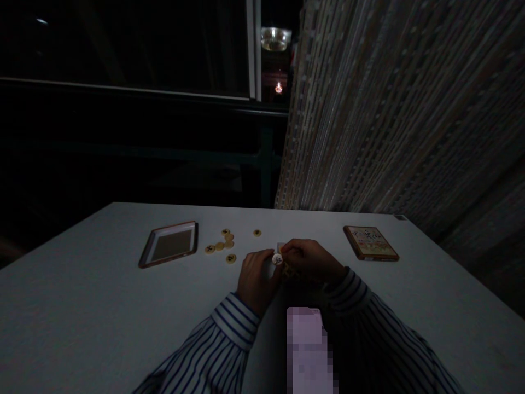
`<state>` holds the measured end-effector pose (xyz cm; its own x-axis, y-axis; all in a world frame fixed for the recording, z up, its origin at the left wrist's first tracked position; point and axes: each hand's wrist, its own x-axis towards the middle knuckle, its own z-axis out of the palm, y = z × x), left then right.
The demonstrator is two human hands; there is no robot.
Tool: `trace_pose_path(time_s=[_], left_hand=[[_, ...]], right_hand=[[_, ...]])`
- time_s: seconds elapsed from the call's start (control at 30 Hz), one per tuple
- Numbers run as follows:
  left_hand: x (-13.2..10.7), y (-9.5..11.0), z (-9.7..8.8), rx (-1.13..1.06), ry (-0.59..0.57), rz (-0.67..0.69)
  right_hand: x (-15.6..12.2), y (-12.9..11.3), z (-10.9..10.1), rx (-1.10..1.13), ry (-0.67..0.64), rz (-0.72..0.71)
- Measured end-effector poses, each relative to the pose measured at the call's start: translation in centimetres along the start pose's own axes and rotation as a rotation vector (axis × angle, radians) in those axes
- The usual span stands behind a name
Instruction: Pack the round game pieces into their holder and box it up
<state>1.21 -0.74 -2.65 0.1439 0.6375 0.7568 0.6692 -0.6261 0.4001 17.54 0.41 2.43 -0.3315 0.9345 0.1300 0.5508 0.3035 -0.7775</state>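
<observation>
Both hands meet at mid-table (82,306), dim light. Left hand (256,279) curled, fingers closed around a round pale disc (278,259) with a dark mark on its face; disc is held up at the fingertips, face toward camera. Right hand (311,260) also curled, fingertips touching the same disc from the right side; can't tell whether it holds anything else. More small pieces (289,270) sit just under the hands, mostly hidden.

Loose discs (221,245) lie on the table left of the hands: a cluster of several, one (231,258) nearer the left hand, one (257,233) alone farther back. Marks on them too small to read.

Open tray (169,244) with a brown rim lies flat left of the cluster. Printed box lid (370,242) lies flat well right of the hands. Striped sleeves on both arms. Brick wall (402,109) behind the table on the right.
</observation>
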Motion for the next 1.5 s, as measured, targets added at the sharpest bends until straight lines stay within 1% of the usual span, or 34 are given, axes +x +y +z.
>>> trace_pose_path(time_s=[0.07, 0.37, 0.63, 0.8, 0.9, 1.07, 1.3, 1.5], left_hand=[[0.0, 0.1, 0.0, 0.001, 0.012, 0.010], [0.0, 0.4, -0.2, -0.034, 0.025, 0.040], [-0.2, 0.4, -0.4, -0.115, 0.000, -0.026], [-0.5, 0.1, -0.3, -0.179, -0.025, -0.140], [-0.6, 0.0, -0.2, -0.244, -0.058, -0.234], [-0.4, 0.4, -0.2, -0.380, -0.074, -0.394], [0.3, 1.0, -0.6, -0.544, -0.051, -0.567], [0.6, 1.2, -0.7, -0.655, -0.027, -0.648]], right_hand=[[0.0, 0.0, 0.1, 0.026, -0.010, 0.003], [0.1, 0.3, 0.4, 0.050, 0.020, 0.009], [-0.2, 0.2, 0.2, 0.019, 0.031, -0.012], [-0.2, 0.2, 0.0, -0.037, 0.017, -0.035], [-0.2, 0.5, 0.1, -0.059, 0.010, -0.071], [-0.2, 0.4, 0.1, -0.122, 0.008, -0.113], [-0.2, 0.1, 0.0, -0.146, -0.007, -0.126], [-0.2, 0.4, 0.1, -0.138, -0.004, -0.130]])
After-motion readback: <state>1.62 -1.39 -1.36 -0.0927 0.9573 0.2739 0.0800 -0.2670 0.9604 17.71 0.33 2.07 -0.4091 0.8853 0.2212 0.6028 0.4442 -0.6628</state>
